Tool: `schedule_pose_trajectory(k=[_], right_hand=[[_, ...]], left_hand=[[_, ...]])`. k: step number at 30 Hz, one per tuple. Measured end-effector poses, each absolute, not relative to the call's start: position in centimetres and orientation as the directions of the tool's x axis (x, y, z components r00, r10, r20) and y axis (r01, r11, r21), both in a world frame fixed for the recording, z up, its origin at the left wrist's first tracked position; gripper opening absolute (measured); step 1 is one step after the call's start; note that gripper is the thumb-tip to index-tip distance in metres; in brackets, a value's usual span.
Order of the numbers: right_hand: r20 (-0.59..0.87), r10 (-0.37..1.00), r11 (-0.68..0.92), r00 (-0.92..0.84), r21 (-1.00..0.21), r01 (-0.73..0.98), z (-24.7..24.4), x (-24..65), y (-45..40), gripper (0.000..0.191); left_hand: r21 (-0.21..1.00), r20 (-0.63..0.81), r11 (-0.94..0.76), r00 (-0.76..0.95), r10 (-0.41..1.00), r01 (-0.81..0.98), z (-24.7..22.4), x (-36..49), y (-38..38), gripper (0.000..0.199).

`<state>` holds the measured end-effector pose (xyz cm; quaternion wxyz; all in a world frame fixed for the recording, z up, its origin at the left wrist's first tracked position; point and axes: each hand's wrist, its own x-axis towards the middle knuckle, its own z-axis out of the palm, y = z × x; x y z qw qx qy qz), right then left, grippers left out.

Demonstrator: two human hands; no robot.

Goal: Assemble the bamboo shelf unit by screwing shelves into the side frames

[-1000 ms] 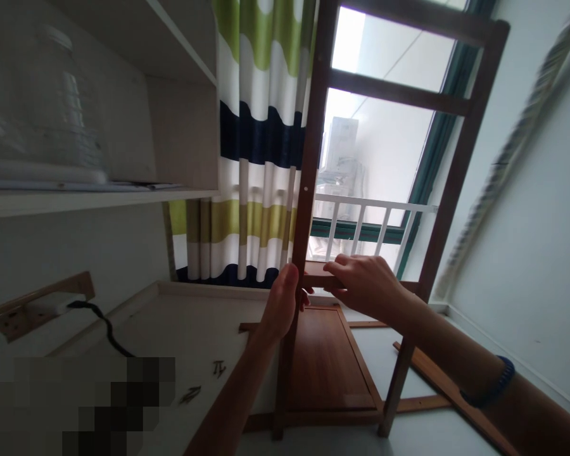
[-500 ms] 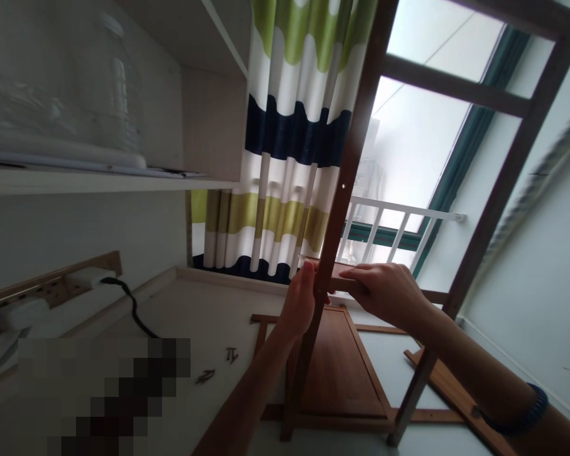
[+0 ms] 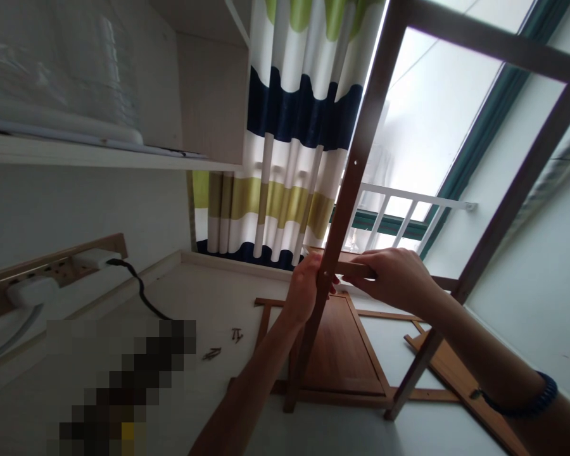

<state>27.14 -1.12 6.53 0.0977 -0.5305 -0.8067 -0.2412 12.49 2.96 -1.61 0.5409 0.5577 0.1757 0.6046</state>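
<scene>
A dark wooden frame of uprights and crossbars stands on the white surface in front of me. My left hand wraps around its left upright at mid height. My right hand grips a short wooden crossbar where it meets that upright. A brown wooden panel lies flat under the frame.
Small screws and two more screws lie on the white surface. A power strip with a black cable sits left. A striped curtain and window rail are behind; a loose board lies right.
My view has swung so the frame leans further right and sits closer. Both hands have kept their hold at the joint and drifted slightly right and up.
</scene>
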Motion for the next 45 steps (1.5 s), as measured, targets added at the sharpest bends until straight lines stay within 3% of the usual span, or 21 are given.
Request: schedule_pose_trajectory(k=[6,21,36,39,41,43,45], right_hand=[[0.469,0.776,0.316,-0.422,0.291,0.903,6.3,27.1,-1.2,0.014],[0.483,0.794,0.216,-0.368,0.342,0.914,6.0,27.1,-1.0,0.028],[0.519,0.766,0.220,-0.379,0.342,0.914,5.4,27.5,-0.8,0.027],[0.535,0.751,0.220,-0.386,0.348,0.911,5.3,27.5,-0.8,0.026],[0.543,0.746,0.213,-0.385,0.354,0.911,5.3,27.4,-0.8,0.024],[0.537,0.750,0.212,-0.386,0.357,0.910,5.4,27.2,-0.9,0.022],[0.525,0.760,0.218,-0.384,0.351,0.911,5.5,27.2,-0.9,0.024]], left_hand=[[0.811,0.488,-0.350,0.213,0.846,-0.469,-1.6,12.5,3.1,0.026],[0.811,0.480,-0.347,0.195,0.855,-0.471,-1.4,12.8,3.3,0.028],[0.816,0.479,-0.353,0.193,0.856,-0.457,-1.8,12.0,2.4,0.040],[0.858,0.465,-0.392,0.181,0.867,-0.331,-2.8,10.2,2.0,0.042],[0.895,0.442,-0.420,0.189,0.877,-0.148,-3.8,8.0,1.9,0.044],[0.885,0.422,-0.445,0.167,0.891,0.137,-5.2,5.0,2.0,0.042],[0.756,0.388,-0.398,0.134,0.912,0.520,-6.8,1.7,2.3,0.037]])
